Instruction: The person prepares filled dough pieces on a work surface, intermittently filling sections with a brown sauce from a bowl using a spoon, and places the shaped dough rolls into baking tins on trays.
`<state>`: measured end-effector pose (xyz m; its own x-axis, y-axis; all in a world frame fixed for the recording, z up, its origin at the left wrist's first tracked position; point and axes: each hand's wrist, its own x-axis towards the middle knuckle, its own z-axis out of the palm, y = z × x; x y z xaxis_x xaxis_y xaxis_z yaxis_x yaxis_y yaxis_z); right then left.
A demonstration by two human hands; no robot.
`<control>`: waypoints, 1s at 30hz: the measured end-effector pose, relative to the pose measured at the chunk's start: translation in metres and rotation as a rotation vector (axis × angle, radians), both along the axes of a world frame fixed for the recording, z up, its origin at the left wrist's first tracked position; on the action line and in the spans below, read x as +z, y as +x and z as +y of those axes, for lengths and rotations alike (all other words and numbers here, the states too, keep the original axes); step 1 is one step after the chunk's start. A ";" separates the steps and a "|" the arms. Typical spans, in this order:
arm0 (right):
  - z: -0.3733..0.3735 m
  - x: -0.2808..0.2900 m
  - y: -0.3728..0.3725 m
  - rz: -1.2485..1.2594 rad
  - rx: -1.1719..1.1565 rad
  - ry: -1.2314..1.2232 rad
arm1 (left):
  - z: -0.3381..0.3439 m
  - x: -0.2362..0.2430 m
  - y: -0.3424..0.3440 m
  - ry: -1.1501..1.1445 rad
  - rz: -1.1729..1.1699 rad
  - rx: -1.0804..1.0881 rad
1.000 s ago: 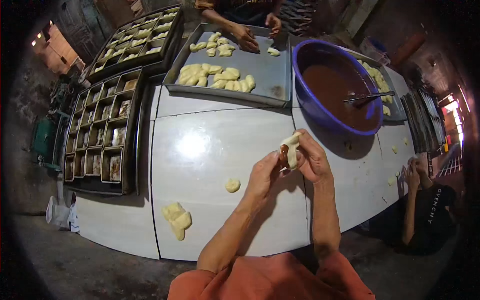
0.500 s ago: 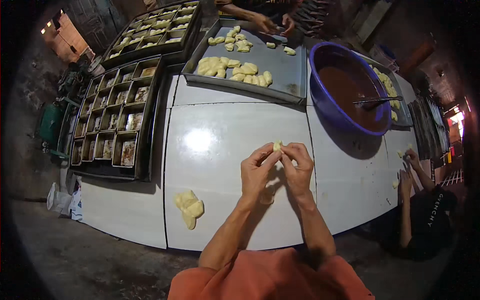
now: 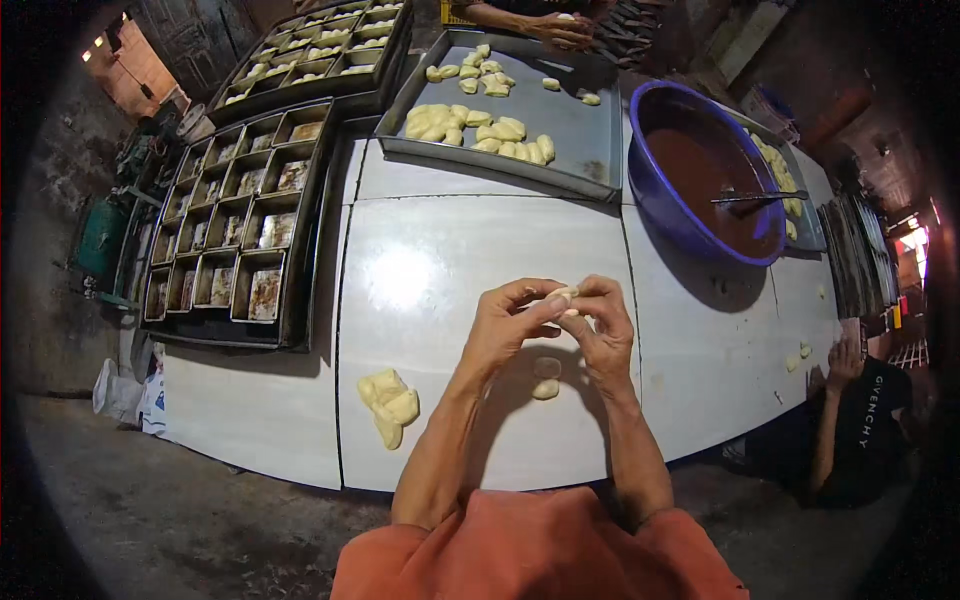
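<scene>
Over the white table, my left hand (image 3: 508, 318) and my right hand (image 3: 604, 325) meet, fingertips closed together on a small piece of pale dough (image 3: 566, 294). The fingers cover much of that piece. On the table between my wrists lies another small dough piece (image 3: 545, 389), beside a faint round patch (image 3: 547, 367) whose nature I cannot make out. A larger clump of pale yellow dough (image 3: 388, 405) rests to the left of my left forearm.
Left stands a rack of baking tins (image 3: 255, 280), with filled tins (image 3: 330, 45) behind. A metal tray (image 3: 560, 140) holds dough pieces at the back. Right of it sits a purple basin (image 3: 650, 190) of brown mixture with a utensil. Co-workers' hands show at the far edge (image 3: 565, 32) and right (image 3: 845, 358).
My fingers have shifted around the held dough, with the left fingers now more bent across it. A small dough piece now shows on the table between my wrists. Both co-workers' hands have moved.
</scene>
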<state>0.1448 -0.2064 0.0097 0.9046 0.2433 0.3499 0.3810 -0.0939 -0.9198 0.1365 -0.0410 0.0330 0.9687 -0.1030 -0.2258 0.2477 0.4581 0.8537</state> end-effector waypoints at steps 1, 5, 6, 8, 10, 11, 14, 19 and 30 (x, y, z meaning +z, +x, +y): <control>0.010 0.000 -0.001 0.001 -0.035 0.103 | 0.008 -0.001 -0.002 -0.005 -0.023 -0.036; 0.021 -0.007 -0.006 -0.108 -0.165 0.173 | 0.009 -0.023 -0.003 0.001 -0.064 -0.149; 0.017 -0.015 -0.004 -0.232 -0.165 0.006 | 0.008 -0.025 -0.005 0.011 -0.063 -0.173; 0.021 -0.021 -0.004 -0.243 -0.297 0.030 | 0.003 -0.015 -0.012 0.012 -0.032 -0.183; 0.019 -0.021 -0.007 -0.121 -0.396 0.002 | -0.002 -0.011 -0.020 0.032 -0.032 -0.129; 0.016 -0.015 -0.007 -0.040 -0.351 -0.081 | -0.002 -0.019 -0.020 0.161 -0.060 -0.140; 0.018 -0.006 -0.009 0.083 -0.280 -0.087 | 0.000 -0.011 -0.020 0.128 0.102 -0.057; -0.011 0.008 -0.033 0.004 0.011 -0.308 | 0.000 -0.019 -0.029 0.101 0.142 -0.137; 0.010 0.002 -0.046 0.173 -0.262 -0.493 | 0.122 -0.040 -0.134 1.270 -0.052 0.347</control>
